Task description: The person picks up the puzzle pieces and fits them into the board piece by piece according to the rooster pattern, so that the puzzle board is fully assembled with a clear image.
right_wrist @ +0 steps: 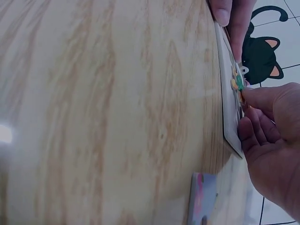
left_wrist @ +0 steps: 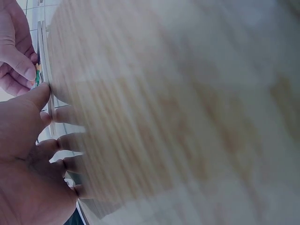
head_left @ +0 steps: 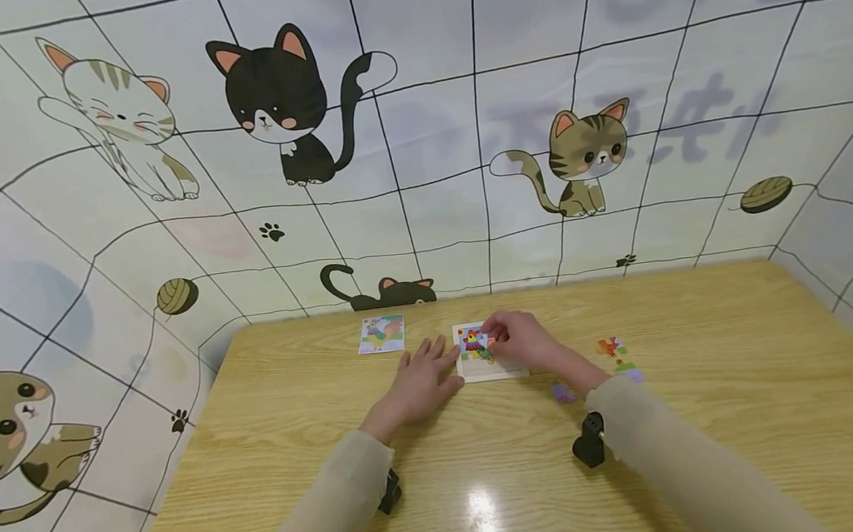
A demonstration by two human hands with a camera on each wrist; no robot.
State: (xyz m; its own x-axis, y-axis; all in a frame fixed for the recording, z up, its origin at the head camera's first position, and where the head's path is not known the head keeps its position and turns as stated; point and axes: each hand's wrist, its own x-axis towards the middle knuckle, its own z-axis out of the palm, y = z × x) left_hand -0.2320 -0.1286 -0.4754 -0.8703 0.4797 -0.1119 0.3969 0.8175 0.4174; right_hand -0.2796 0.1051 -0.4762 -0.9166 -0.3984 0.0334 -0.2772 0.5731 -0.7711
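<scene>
So there's a small white square puzzle board [head_left: 490,365] lying flat on the far middle of a glossy, pale wood-grain surface [head_left: 709,411]. The left hand [head_left: 423,375] lies flat with fingers spread and relaxed, fingertips touching the board's left edge; it isn't gripping anything. The right hand [head_left: 523,340] comes in from the right with curled fingers, pinching a little colourful puzzle piece [head_left: 480,347] and holding it on the board's far part, where a patch of bright red, yellow and green picture is already filled in. In the right wrist view the board [right_wrist: 229,108] looks like a thin rigid slab with a pale edge, and the piece [right_wrist: 238,83] shows green and orange right at the fingertips.

To the right of the board, a few loose pieces [head_left: 617,355] lie scattered on the surface, orange, green and lilac, flat with knobby jigsaw outlines. To the left of the board, further back, there's a rectangular picture card [head_left: 382,334] lying flat. Behind it all is a smooth tiled-look wall [head_left: 461,130] with cartoon cats and yarn balls.
</scene>
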